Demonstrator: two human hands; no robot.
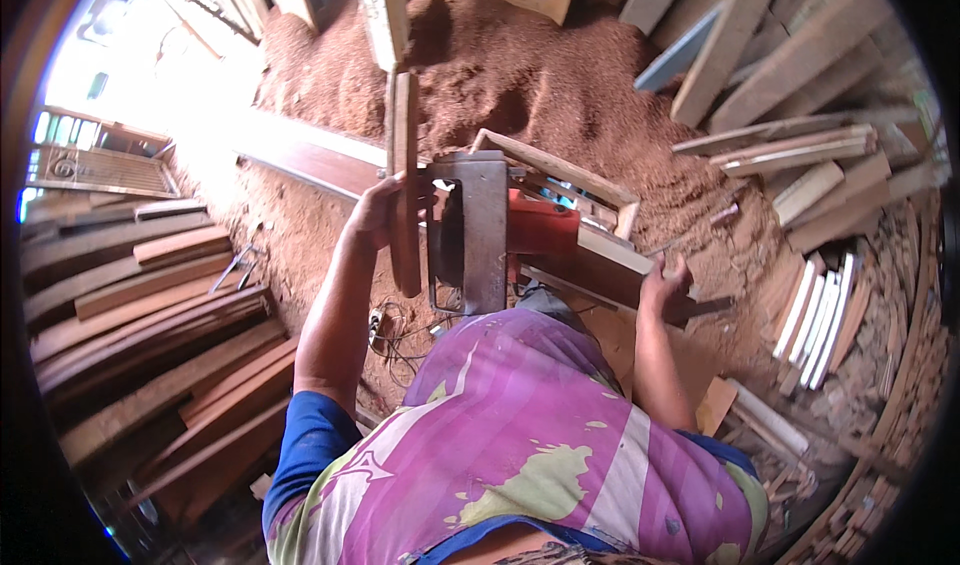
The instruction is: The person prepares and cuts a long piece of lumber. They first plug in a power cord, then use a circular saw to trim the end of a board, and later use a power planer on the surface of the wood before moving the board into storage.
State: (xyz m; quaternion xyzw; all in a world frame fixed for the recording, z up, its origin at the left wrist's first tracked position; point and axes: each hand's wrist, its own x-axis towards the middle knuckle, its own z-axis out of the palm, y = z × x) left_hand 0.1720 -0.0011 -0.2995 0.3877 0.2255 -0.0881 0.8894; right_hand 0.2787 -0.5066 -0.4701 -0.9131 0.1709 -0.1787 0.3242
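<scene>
My left hand (375, 217) is closed round the upright wooden strip (405, 150). This strip stands along the side of a power tool that looks like a circular saw, with a flat metal base plate (486, 235) and a red body (545, 227). The tool is in front of my waist, over a long plank (590, 273). Off to the right, my right hand (667, 287) is near that plank's end, its fingers partly bent and apart. I see nothing held in it. Its lower fingers are partly hidden.
Behind the tool sits a wooden frame (560, 168), before a large sawdust heap (540, 75). Boards (150, 285) are stacked at left. More timber (790, 55) leans at far right, with pale strips (818, 315) below. A cable (398, 330) lies near my feet.
</scene>
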